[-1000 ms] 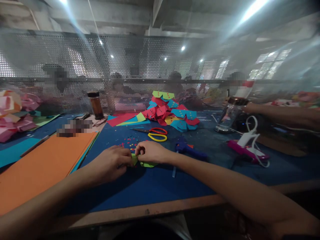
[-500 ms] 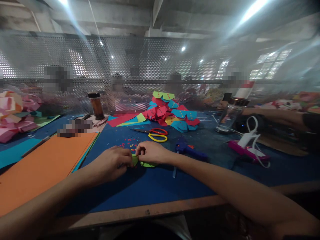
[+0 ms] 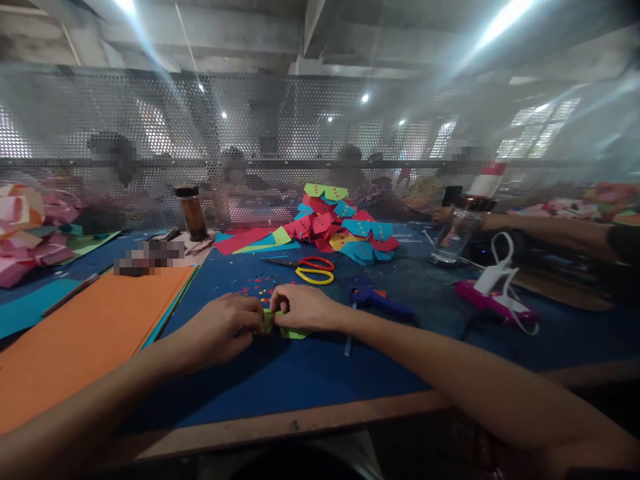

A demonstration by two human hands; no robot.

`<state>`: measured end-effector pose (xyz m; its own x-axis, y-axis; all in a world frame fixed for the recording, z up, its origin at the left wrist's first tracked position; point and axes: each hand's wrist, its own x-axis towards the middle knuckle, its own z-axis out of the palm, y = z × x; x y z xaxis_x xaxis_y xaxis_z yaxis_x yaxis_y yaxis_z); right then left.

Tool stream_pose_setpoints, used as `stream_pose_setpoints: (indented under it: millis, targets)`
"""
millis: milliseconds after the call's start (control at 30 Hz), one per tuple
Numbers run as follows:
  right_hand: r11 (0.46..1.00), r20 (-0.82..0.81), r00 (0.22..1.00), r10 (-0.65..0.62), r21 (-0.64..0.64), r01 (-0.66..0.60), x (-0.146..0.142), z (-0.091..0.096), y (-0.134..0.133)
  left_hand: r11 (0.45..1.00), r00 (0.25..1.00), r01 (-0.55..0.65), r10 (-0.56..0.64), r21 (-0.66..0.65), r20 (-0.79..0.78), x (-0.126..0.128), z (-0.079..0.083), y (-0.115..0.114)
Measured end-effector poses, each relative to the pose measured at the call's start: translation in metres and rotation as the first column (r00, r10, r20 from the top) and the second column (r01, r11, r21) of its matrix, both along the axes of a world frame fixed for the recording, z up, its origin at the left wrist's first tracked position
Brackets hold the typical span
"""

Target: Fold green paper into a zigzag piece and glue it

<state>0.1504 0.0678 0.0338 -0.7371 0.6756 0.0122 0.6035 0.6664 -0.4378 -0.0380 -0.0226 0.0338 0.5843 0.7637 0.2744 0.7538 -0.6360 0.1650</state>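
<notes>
A folded piece of lime-green paper (image 3: 294,333) lies on the blue tabletop between my hands, partly hidden under them. My left hand (image 3: 236,325) grips its left end with closed fingers. Over its middle, my right hand (image 3: 303,308) is closed in a pinch, fingertips touching the paper; anything tiny in that pinch is hidden. Just behind the hands, small red and yellow paper bits (image 3: 255,287) are scattered. Scissors (image 3: 315,270) with red and yellow handles lie past my right hand. A blue glue gun (image 3: 380,300) with a clear glue stick rests to the right.
A pile of dotted paper shapes (image 3: 325,223) stands by the mesh screen (image 3: 280,133). Orange sheets (image 3: 100,327) lie left, near a brown-filled bottle (image 3: 193,215). At right are a clear bottle (image 3: 460,233), a magenta item with white straps (image 3: 495,303) and another person's arm (image 3: 550,230).
My right hand has shifted very slightly at the green paper, and the paper's right end sits a touch lower. My left hand keeps its hold; otherwise only the view moves a little.
</notes>
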Motion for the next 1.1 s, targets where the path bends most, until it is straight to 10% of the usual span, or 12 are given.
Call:
stream_pose_setpoints:
  millis: [1100]
  targets:
    - [0.993, 0.006, 0.994, 0.108, 0.045, -0.108, 0.014, 0.005, 0.012, 1.000, 0.998, -0.018, 0.018, -0.006, 0.068, -0.001, -0.008, 0.003]
